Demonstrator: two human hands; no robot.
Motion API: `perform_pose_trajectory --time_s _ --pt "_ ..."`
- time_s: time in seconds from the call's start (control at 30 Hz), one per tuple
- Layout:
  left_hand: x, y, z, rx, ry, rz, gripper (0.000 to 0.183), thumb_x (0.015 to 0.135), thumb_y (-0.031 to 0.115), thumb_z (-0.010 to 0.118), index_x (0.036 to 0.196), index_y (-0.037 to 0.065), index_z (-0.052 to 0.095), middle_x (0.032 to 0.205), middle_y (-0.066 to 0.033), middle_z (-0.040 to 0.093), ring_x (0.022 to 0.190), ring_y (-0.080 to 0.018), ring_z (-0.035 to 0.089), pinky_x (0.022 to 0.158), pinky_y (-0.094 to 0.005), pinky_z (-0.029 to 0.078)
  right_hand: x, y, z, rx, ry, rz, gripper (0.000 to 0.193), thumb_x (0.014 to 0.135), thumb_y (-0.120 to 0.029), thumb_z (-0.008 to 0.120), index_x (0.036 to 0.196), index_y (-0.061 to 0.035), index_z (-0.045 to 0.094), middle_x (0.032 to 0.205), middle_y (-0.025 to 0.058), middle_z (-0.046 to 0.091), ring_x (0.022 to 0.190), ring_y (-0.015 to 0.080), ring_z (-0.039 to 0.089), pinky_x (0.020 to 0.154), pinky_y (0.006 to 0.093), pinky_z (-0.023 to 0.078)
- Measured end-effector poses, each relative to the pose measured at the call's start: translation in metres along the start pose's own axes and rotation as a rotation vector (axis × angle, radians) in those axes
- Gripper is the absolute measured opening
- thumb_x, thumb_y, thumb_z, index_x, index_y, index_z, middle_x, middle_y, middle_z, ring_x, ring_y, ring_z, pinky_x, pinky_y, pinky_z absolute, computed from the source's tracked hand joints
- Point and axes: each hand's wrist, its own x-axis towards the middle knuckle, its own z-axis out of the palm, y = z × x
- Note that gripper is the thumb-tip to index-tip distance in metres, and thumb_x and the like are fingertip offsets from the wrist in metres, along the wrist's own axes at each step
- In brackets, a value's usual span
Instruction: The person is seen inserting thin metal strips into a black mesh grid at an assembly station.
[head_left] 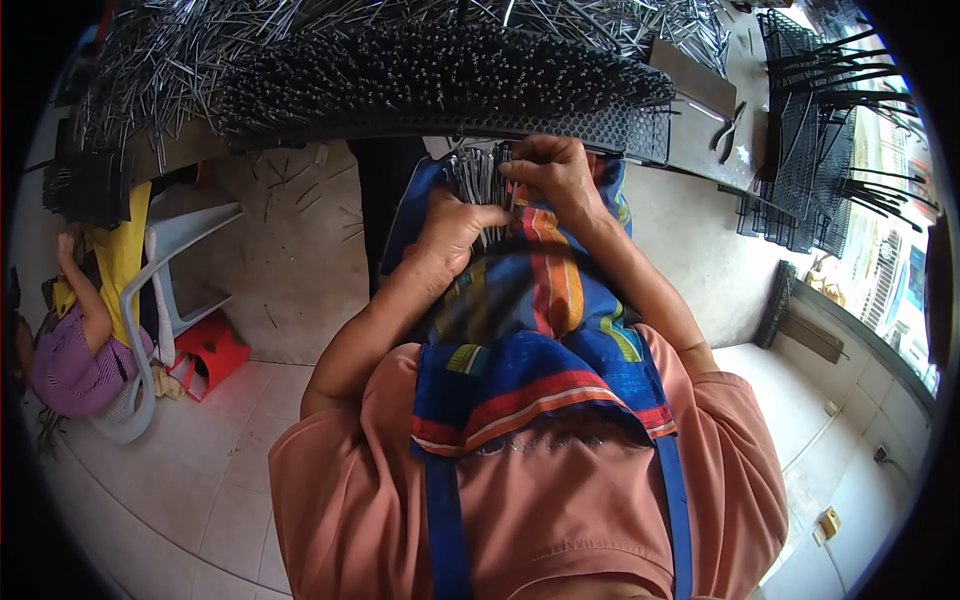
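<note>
Closest in, your striped blue apron (pixel 520 300) spreads over your lap, and above it your left hand (pixel 450 235) is closed around a bundle of thin dark rods (pixel 482 185), thumb laid across the front! Your right hand (pixel 555 180) is up at the bundle's top right, fingers curled, thumb drawn in toward the forefinger; whether a single rod sits in that pinch, I can't tell. Just past your hands runs the perforated black tray (pixel 625 130), standing rods (pixel 440 85) bristling from its holes, pliers (pixel 728 135) lying on the bench (pixel 690 140) to its right. Farther out, loose rods (pixel 160 80) sprawl in a great tangle, and well off to your left is another person (pixel 75 360) in purple
</note>
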Motion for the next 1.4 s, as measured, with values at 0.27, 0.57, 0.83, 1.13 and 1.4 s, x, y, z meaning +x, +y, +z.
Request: perform_pose_trajectory --time_s 0.27,0.57,0.83,1.13,1.4 --pt "0.002 -0.001 0.001 -0.063 0.077 -0.034 0.039 0.069 -0.011 0.062 0.107 -0.001 0.067 0.097 -0.0079 0.071 0.084 -0.0172 0.069 0.076 -0.0293 0.055 -0.004 0.015 0.005 0.355 0.049 -0.006 0.010 0.082 0.000 0.072 0.090 -0.0027 0.067 0.074 0.0002 0.065 0.057 0.0036 0.055 0.050 0.0172 0.044" --pt "-0.004 0.013 0.015 -0.016 0.011 -0.033 0.036 0.070 -0.012 0.063 0.104 -0.001 0.066 0.092 -0.0084 0.070 0.078 -0.0188 0.069 0.065 -0.0319 0.058 -0.002 0.015 -0.009 0.468 0.111 0.022 0.012 0.083 -0.003 0.071 0.094 -0.0026 0.067 0.079 0.0037 0.068 0.062 0.0082 0.062 0.053 0.0221 0.050" --pt "0.009 0.003 0.002 -0.029 0.227 -0.050 0.019 0.073 -0.010 0.065 0.091 -0.007 0.066 0.078 -0.0155 0.070 0.061 -0.0237 0.069 0.055 -0.0336 0.057 -0.003 -0.016 -0.025 0.348 0.241 -0.194 0.004 0.085 -0.003 0.069 0.083 -0.0003 0.068 0.068 0.0009 0.062 0.057 0.0067 0.056 0.052 0.0209 0.044" --pt "0.009 0.001 0.003 -0.018 0.222 -0.050 0.007 0.074 -0.008 0.065 0.081 -0.009 0.067 0.074 -0.0176 0.069 0.062 -0.0246 0.069 0.056 -0.0327 0.057 0.026 -0.014 -0.006 -0.095 0.422 -0.726 0.009 0.076 0.004 0.073 0.084 -0.0002 0.070 0.078 0.0022 0.065 0.069 0.0066 0.058 0.061 0.0211 0.045" --pt "0.009 0.002 0.005 -0.010 0.172 -0.026 0.010 0.073 -0.009 0.063 0.082 -0.008 0.067 0.074 -0.0154 0.069 0.061 -0.0218 0.067 0.058 -0.0318 0.055 0.028 -0.029 0.004 -0.391 0.496 -0.780 0.013 0.074 -0.001 0.075 0.086 -0.0027 0.072 0.072 0.0082 0.062 0.060 0.0154 0.060 0.055 0.0269 0.046"
